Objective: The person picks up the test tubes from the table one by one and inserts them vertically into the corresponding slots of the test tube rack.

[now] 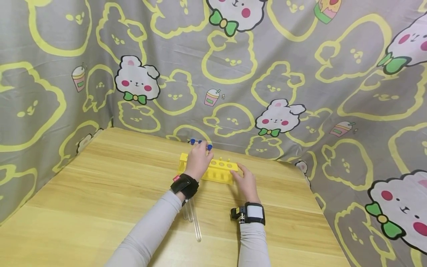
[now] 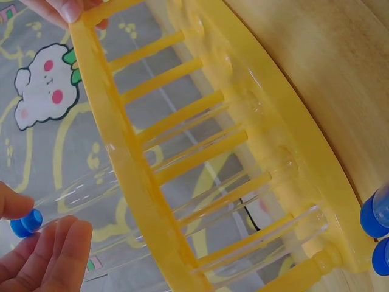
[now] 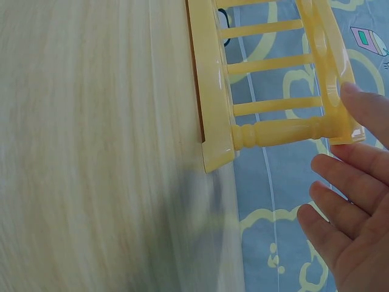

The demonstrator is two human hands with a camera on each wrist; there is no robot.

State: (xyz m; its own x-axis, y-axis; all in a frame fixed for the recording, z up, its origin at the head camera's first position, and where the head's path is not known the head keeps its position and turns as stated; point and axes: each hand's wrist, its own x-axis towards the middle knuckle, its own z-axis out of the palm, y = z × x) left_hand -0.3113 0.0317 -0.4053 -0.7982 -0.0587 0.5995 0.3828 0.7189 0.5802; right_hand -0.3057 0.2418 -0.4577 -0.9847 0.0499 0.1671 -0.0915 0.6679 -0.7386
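A yellow test tube rack (image 1: 218,175) stands upright toward the back of the table, with several clear test tubes in it, as the left wrist view shows. My left hand (image 1: 199,159) is over the rack's left part. Its thumb and fingers pinch the blue cap (image 2: 26,224) of a test tube (image 2: 82,185) that passes through the rack's top bar. Blue caps (image 1: 209,147) also show beside these fingers in the head view. At the rack's right end, my right hand (image 1: 247,182) holds the top corner, thumb (image 3: 368,109) on the bar and the other fingers spread below.
Clear test tubes (image 1: 197,222) lie on the wooden table (image 1: 93,193) in front of the rack, partly hidden by my left wrist. Two blue caps (image 2: 374,219) show at the right edge of the left wrist view. A patterned curtain (image 1: 186,48) hangs around the table's back and sides.
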